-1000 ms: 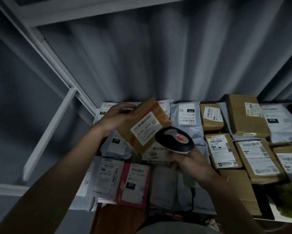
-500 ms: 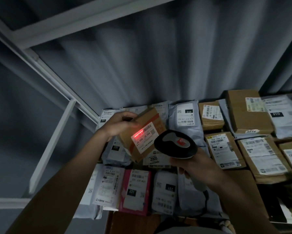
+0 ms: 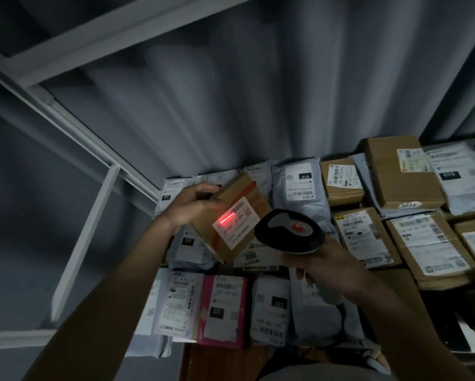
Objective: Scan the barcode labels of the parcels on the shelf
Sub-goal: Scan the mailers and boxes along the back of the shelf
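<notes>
a small cardboard box (image 3: 230, 215) is gripped by the left hand (image 3: 192, 206), its label tilted toward the barcode scanner (image 3: 289, 232) clasped just right in the right hand (image 3: 321, 264).

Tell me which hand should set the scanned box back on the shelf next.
Left, probably. The left hand already grips the cardboard box; the right hand is occupied holding the scanner.
</notes>
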